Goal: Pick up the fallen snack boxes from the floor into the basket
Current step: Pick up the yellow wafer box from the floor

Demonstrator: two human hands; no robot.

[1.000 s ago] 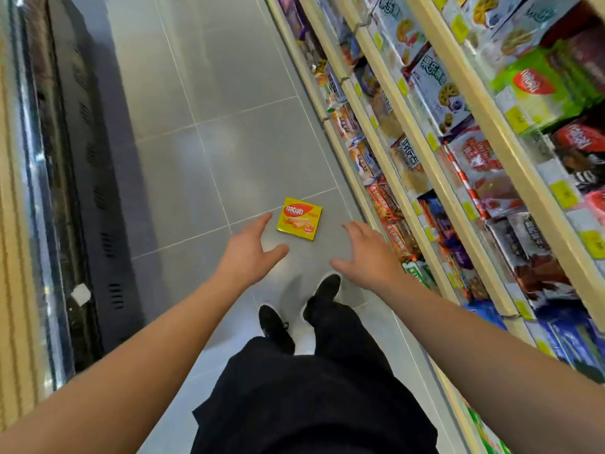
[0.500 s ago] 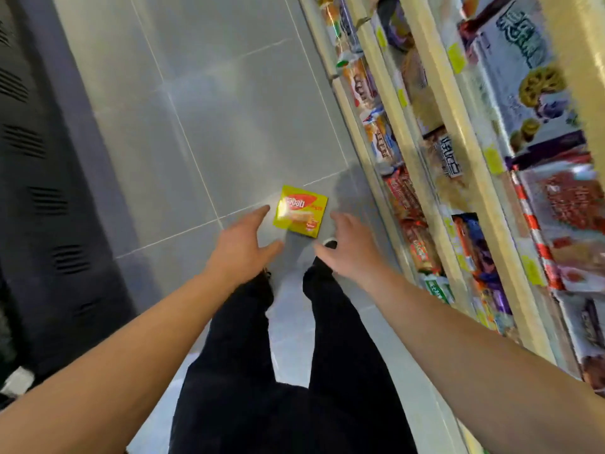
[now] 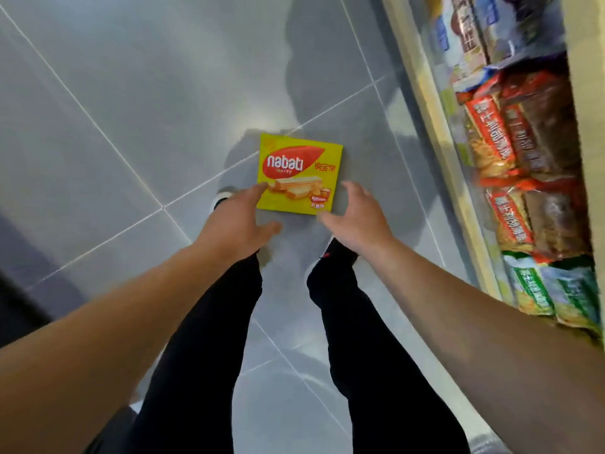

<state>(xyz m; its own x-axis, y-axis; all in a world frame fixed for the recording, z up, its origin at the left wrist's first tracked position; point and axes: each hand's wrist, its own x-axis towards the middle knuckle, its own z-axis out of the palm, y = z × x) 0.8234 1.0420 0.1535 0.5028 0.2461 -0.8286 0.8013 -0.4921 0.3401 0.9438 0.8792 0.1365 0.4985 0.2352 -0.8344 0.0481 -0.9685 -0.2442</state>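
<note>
Left hand: my left hand point(image 3: 237, 221) is spread and empty, fingertips at the box's near-left corner; contact unclear
Right hand: my right hand point(image 3: 358, 217) is loosely spread, empty, just beside the near-right corner
Box: flat yellow cardboard wafer box point(image 3: 299, 173) lies face up on the grey tiled floor point(image 3: 131, 93), directly ahead between both hands
Nearer: I judge the left
Basket: not in view

A flat yellow snack box point(image 3: 299, 173) with a red "nabati" logo and pictured wafers lies face up on the grey tiled floor point(image 3: 131, 93), straddling a grout line, slightly askew.
</note>
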